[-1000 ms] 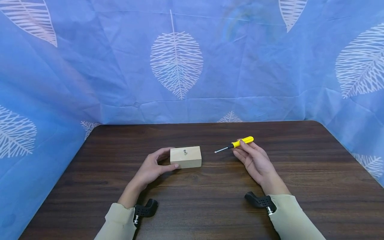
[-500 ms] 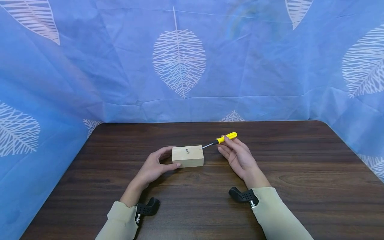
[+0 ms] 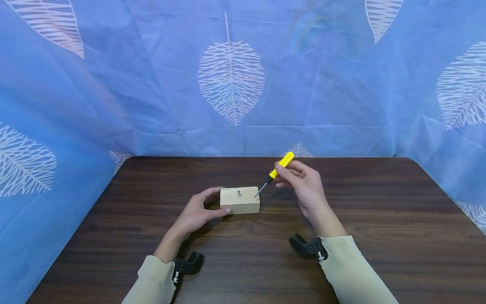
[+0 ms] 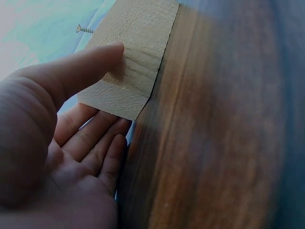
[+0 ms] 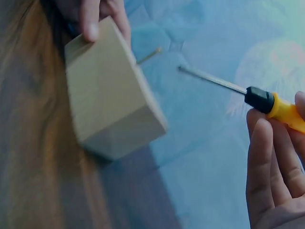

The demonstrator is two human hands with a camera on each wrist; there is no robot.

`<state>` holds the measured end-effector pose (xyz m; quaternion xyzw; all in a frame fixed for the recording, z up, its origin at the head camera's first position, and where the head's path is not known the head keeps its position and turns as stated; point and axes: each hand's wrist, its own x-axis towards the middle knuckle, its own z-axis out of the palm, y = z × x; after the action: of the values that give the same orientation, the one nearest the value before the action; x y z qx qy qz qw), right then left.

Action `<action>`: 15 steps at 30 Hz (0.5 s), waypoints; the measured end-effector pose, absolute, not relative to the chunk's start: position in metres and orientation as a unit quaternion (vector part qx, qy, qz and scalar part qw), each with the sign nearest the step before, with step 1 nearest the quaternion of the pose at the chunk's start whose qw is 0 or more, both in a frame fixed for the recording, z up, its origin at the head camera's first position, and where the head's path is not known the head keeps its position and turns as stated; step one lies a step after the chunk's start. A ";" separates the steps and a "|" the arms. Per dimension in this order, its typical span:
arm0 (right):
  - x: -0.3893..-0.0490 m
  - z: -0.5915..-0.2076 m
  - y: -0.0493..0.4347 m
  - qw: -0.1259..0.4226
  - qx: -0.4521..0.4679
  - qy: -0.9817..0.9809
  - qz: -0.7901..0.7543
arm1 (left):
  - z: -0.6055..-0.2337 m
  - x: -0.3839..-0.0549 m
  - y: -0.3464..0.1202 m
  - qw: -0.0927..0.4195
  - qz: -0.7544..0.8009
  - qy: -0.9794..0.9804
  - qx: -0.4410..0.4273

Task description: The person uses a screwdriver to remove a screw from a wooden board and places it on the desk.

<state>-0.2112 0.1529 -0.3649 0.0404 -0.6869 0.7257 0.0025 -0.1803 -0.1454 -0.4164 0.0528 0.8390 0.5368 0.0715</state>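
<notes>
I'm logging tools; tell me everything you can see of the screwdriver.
The screwdriver has a yellow, plastic-looking handle, a black collar and a slim, metallic shaft. The right hand pinches the handle; it slants tip-down. The right-wrist view shows the tip apart from the wooden block and its screw.

I see the right hand (image 5: 268, 179) at four o'clock, holding a screwdriver (image 5: 261, 100) by its yellow handle, the shaft pointing toward ten o'clock, its tip just apart from a screw (image 5: 150, 56). That screw slants toward two o'clock from a wooden block (image 5: 102, 90). The left hand (image 5: 89, 18), at eleven o'clock, touches the block. Brown table (image 5: 28, 124) fills nine o'clock.
</notes>
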 end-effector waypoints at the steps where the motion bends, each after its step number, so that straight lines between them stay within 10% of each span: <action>1: -0.210 -0.360 0.150 0.016 0.048 -0.698 0.714 | -0.416 -0.180 -0.145 0.071 0.537 0.839 0.053; 15: -0.198 -0.331 0.111 0.092 0.115 -0.769 0.622 | -0.417 -0.181 -0.146 0.066 0.530 0.844 0.054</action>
<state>-0.1984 0.1113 -0.3307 0.1151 -0.7689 0.6221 0.0925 -0.1807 -0.1457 -0.4166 0.0537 0.8438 0.5299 0.0660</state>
